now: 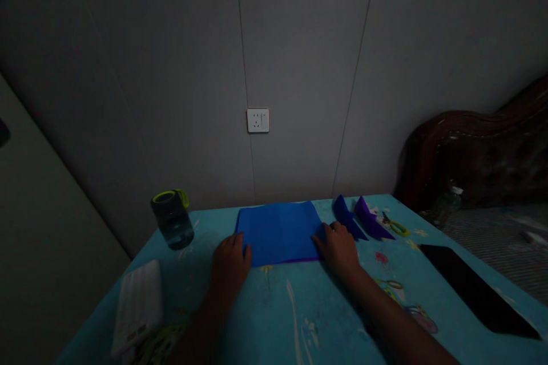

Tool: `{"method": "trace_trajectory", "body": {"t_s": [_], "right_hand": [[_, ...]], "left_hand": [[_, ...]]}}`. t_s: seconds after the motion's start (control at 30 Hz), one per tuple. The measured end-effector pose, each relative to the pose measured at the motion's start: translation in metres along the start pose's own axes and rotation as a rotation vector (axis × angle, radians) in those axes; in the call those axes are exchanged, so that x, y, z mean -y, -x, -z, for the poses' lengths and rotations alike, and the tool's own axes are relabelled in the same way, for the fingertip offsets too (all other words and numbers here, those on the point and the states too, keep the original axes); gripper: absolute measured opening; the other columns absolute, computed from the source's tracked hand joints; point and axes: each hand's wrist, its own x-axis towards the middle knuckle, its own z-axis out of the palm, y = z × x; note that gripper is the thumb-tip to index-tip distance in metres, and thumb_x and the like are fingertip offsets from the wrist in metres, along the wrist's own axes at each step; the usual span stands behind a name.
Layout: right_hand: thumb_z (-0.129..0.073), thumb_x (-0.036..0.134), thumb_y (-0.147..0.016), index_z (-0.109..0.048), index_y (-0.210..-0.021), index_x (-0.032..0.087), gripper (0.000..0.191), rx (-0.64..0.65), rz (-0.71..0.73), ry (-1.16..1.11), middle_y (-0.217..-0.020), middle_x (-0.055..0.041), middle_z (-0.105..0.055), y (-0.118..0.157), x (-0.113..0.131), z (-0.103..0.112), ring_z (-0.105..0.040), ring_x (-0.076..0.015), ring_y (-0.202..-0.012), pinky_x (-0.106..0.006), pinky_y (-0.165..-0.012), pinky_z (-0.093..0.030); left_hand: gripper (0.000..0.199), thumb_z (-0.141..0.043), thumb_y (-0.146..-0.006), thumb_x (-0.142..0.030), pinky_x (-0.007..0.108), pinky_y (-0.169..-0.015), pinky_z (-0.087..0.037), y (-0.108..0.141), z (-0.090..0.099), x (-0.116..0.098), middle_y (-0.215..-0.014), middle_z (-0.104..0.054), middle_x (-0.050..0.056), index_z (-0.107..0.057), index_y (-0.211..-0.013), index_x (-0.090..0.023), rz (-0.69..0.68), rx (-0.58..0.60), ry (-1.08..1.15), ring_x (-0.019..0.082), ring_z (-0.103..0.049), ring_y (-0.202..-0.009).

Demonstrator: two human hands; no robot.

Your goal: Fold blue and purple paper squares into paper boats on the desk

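A white slab-like device [139, 302] lies at the near left of a cloth-covered desk [265, 313], with a flat black panel [475, 285] at the near right. Beyond them, a person's left hand [231, 259] and right hand [340, 248] rest at opposite side edges of blue paper [278, 234], which lies flat in the middle of the far part. On each hand, thumb and fingers are apart; whether either lightly pinches the edge cannot be told. A purple strip shows under the near edge, so good handling would call for even, light pressure from both sides, squaring the layers without buckling or creasing them. A dark bottle [174, 225] stands to the left; to the right sit a dark blue folded piece [347, 219], a purple folded piece [370, 220] and yellow-handled scissors [399, 229].
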Motion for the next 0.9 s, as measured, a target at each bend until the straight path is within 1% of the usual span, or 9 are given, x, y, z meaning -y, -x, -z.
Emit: {"method": "trace_trajectory", "body": {"t_s": [0.17,0.3,0.47,0.57,0.67,0.73,0.8,0.83,0.9], "right_hand": [[-0.054,0.032,-0.093,-0.055,-0.132,0.012,0.044,0.013,0.029,-0.166,-0.112,-0.0159,-0.068,-0.002,-0.008,-0.008,-0.062,-0.0287,-0.104,-0.035,-0.088,-0.043],[-0.049,0.033,-0.093,-0.061,-0.122,0.013,0.037,-0.076,0.018,-0.329,-0.116,-0.0159,-0.068,-0.004,-0.012,-0.008,-0.062,-0.0290,-0.108,-0.037,-0.094,-0.042],[-0.041,0.047,-0.094,-0.059,-0.117,0.016,0.043,-0.222,-0.072,-0.689,-0.097,-0.0120,-0.072,0.004,-0.016,0.006,-0.066,-0.0264,-0.083,-0.037,-0.077,-0.049],[-0.046,0.053,-0.090,-0.058,-0.112,0.017,0.043,-0.288,-0.088,-0.958,-0.093,-0.0091,-0.070,0.006,-0.017,0.015,-0.064,-0.0232,-0.078,-0.033,-0.070,-0.050],[-0.054,0.055,-0.087,-0.059,-0.106,0.018,0.042,-0.309,-0.106,-1.111,-0.088,-0.0067,-0.069,0.004,-0.017,0.019,-0.061,-0.0212,-0.075,-0.031,-0.065,-0.050],[-0.057,0.055,-0.085,-0.059,-0.104,0.018,0.042,-0.295,-0.126,-1.155,-0.088,-0.0062,-0.068,0.003,-0.017,0.019,-0.060,-0.0204,-0.073,-0.030,-0.064,-0.050],[-0.058,0.056,-0.085,-0.060,-0.105,0.017,0.044,-0.288,-0.135,-1.179,-0.090,-0.0071,-0.069,0.003,-0.016,0.019,-0.061,-0.0209,-0.075,-0.030,-0.064,-0.050],[-0.058,0.056,-0.084,-0.060,-0.106,0.017,0.045,-0.288,-0.135,-1.181,-0.092,-0.0079,-0.070,0.003,-0.016,0.019,-0.061,-0.0215,-0.077,-0.031,-0.066,-0.051],[-0.058,0.057,-0.084,-0.061,-0.107,0.017,0.046,-0.300,-0.138,-1.160,-0.093,-0.0092,-0.070,0.003,-0.016,0.019,-0.062,-0.0230,-0.079,-0.033,-0.068,-0.052]], "left_hand": [[0.036,-0.049,-0.092,-0.022,0.040,-0.099,-0.044,0.003,-0.002,-0.006,-0.120,-0.065,0.018,-0.059,-0.123,-0.009,-0.020,0.055,0.006,0.028,-0.059,-0.112],[0.039,-0.052,-0.091,-0.024,0.041,-0.101,-0.043,0.006,-0.004,-0.007,-0.127,-0.060,0.019,-0.057,-0.126,-0.008,0.021,0.077,-0.015,0.030,-0.056,-0.116],[0.055,-0.059,-0.088,-0.031,0.045,-0.102,-0.042,0.007,-0.002,-0.011,-0.129,-0.058,0.021,-0.047,-0.135,-0.008,0.062,-0.045,0.084,0.032,-0.055,-0.119],[0.066,-0.058,-0.088,-0.039,0.048,-0.104,-0.041,0.003,0.004,-0.015,-0.131,-0.057,0.023,-0.037,-0.143,-0.007,0.141,-0.120,0.275,0.033,-0.054,-0.122],[0.074,-0.058,-0.088,-0.041,0.044,-0.097,-0.048,-0.003,0.016,-0.017,-0.121,-0.065,0.020,-0.029,-0.147,-0.008,0.331,-0.094,0.585,0.030,-0.063,-0.112],[0.063,-0.058,-0.087,-0.041,0.038,-0.087,-0.054,-0.006,0.024,-0.017,-0.109,-0.072,0.015,-0.042,-0.140,-0.010,0.396,-0.022,0.830,0.027,-0.069,-0.099],[0.045,-0.057,-0.086,-0.041,0.035,-0.078,-0.057,-0.007,0.029,-0.016,-0.100,-0.075,0.011,-0.059,-0.120,-0.012,0.398,0.068,1.011,0.026,-0.072,-0.089],[0.039,-0.058,-0.085,-0.041,0.035,-0.076,-0.058,-0.007,0.030,-0.016,-0.098,-0.076,0.010,-0.064,-0.112,-0.013,0.398,0.104,1.071,0.026,-0.072,-0.088],[0.037,-0.059,-0.084,-0.041,0.036,-0.075,-0.059,-0.005,0.027,-0.016,-0.101,-0.076,0.010,-0.066,-0.108,-0.014,0.414,0.144,1.152,0.026,-0.072,-0.090]]}}
